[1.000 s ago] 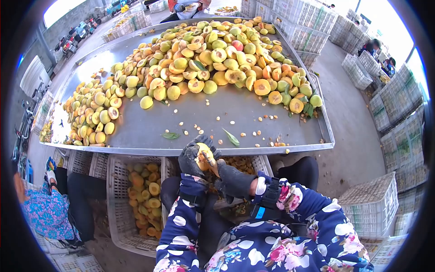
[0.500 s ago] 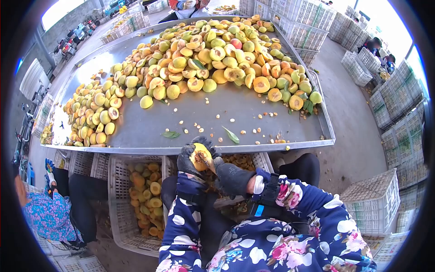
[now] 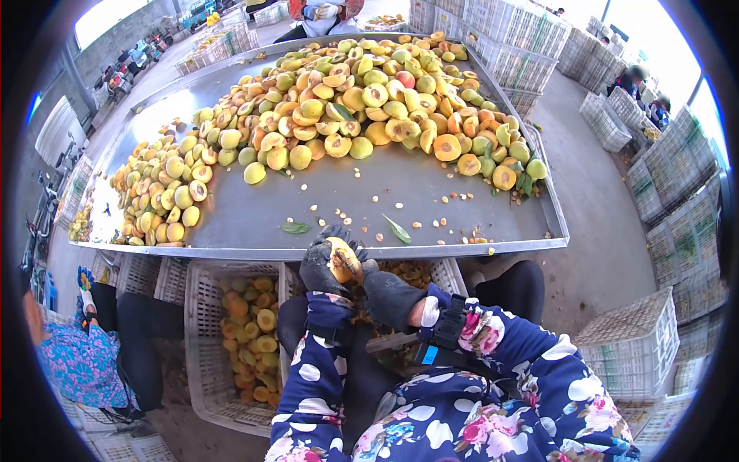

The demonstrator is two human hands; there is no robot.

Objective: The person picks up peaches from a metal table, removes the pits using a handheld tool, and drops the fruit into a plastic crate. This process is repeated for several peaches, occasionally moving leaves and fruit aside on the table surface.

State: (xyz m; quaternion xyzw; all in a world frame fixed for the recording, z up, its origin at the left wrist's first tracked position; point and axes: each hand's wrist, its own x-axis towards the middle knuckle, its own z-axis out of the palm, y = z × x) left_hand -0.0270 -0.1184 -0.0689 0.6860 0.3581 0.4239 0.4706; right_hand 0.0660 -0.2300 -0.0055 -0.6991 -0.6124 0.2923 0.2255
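My left hand (image 3: 317, 276), in a dark glove, is wrapped around a yellow peach half (image 3: 340, 260) at the table's near edge. The peach is tilted, its brownish cut side turned toward my right hand (image 3: 391, 297). That hand, gloved too, is closed with its fingertips against the fruit; whatever it grips is hidden. Beyond my hands, a large heap of halved peaches (image 3: 375, 95) lies on the metal table (image 3: 362, 181). Loose pits (image 3: 399, 205) and a green leaf (image 3: 396, 229) are scattered nearer to me.
A white crate (image 3: 198, 350) holding peach halves stands below the table to my left. Another crate with peach pieces (image 3: 412, 272) is beneath my hands. A co-worker's patterned sleeve (image 3: 88, 362) shows at left. Crates (image 3: 635, 335) stand stacked at right.
The peach half has turned in my left hand, so its face shows more narrowly. Both hands stay together at the table edge, shifted slightly. The view has moved a little.
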